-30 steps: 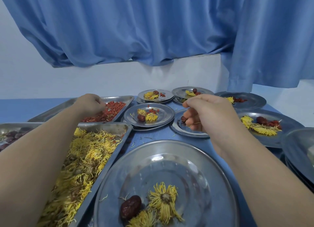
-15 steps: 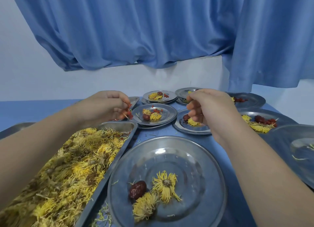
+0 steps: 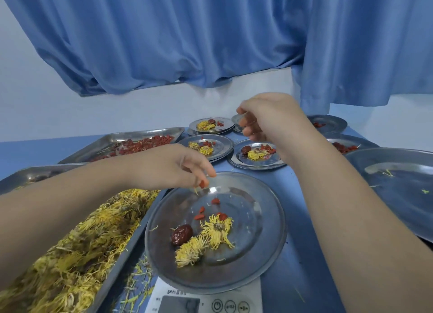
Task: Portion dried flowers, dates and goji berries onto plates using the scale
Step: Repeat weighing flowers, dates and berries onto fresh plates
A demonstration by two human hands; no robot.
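A round steel plate (image 3: 262,249) rests on the white scale (image 3: 206,301) at the bottom centre. It holds a dark date (image 3: 181,234), yellow dried flowers (image 3: 210,235) and a few red goji berries (image 3: 206,210). My left hand (image 3: 178,167) hovers over the plate's far left rim, fingertips pinched on goji berries (image 3: 203,183), some lying loose below. My right hand (image 3: 269,122) hangs over the far small plates with its fingers curled; I cannot see anything in it. The goji tray (image 3: 140,144) lies far left. The flower tray (image 3: 77,249) is at near left.
Several small filled plates (image 3: 257,153) stand behind the scale. A large steel plate (image 3: 398,186) sits at the right with a few petal bits. A tray with dates (image 3: 35,175) shows at the left edge. Blue curtains hang behind the blue table.
My left hand came from the goji tray to the plate on the scale and goji berries now lie on that plate. My right hand rose from the middle small plate toward the far plates.
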